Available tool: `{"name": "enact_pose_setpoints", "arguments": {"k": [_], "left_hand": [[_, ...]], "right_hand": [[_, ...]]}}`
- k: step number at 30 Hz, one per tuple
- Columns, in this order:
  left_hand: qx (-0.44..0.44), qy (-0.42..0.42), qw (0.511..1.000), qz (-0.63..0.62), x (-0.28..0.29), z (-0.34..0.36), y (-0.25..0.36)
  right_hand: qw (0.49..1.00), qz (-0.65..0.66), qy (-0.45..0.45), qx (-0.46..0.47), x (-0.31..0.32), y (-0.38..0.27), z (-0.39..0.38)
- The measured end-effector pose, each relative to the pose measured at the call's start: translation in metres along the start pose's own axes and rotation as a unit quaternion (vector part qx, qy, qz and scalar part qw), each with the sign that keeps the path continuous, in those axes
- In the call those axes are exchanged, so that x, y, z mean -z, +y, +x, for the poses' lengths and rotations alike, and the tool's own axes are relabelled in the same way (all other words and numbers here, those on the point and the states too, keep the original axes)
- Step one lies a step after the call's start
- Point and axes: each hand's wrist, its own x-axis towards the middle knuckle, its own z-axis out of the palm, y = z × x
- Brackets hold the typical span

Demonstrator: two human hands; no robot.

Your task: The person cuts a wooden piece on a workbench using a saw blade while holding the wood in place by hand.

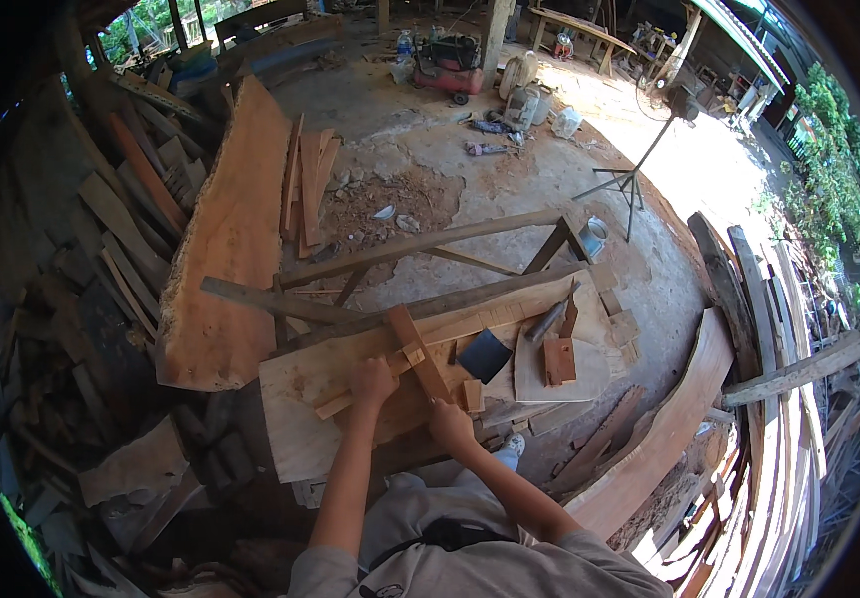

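Observation:
On a pale plywood work surface (302, 434), a light wooden strip (449, 337) lies lengthwise, crossed by a reddish board (423, 368). My left hand (373, 382) has its fingers wrapped round the left part of the light strip. My right hand (449, 423) grips the near end of the reddish board. To the right lie a dark square sheet (485, 355), a small wood block (473, 395), a reddish block (559, 361) and a dark cylindrical object (545, 321).
A timber trestle (430, 227) stands beyond the work surface. A large slab (210, 259) and piled offcuts are on the left; long boards (647, 444) lie on the right. Farther back are a red compressor (448, 83) and a fan on a stand (682, 106).

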Motion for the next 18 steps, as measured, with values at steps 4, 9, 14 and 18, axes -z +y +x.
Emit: {"name": "enact_pose_setpoints", "arguments": {"k": [4,9,14,18], "left_hand": [[-0.019,0.062,0.997,0.046,-0.012,-0.010,0.003],[-0.040,0.140,0.986,0.078,-0.018,-0.018,0.005],[0.008,0.010,0.998,0.056,-0.005,-0.013,0.007],[-0.005,0.029,0.999,0.030,-0.001,-0.014,0.008]], "right_hand": [[0.997,-0.022,-0.057,-0.041,0.008,0.020,-0.037],[0.999,-0.009,-0.009,0.038,-0.004,-0.009,0.033],[0.999,-0.025,0.018,0.033,-0.008,-0.012,0.033],[0.999,-0.010,-0.027,-0.015,0.001,0.016,-0.027]]}}
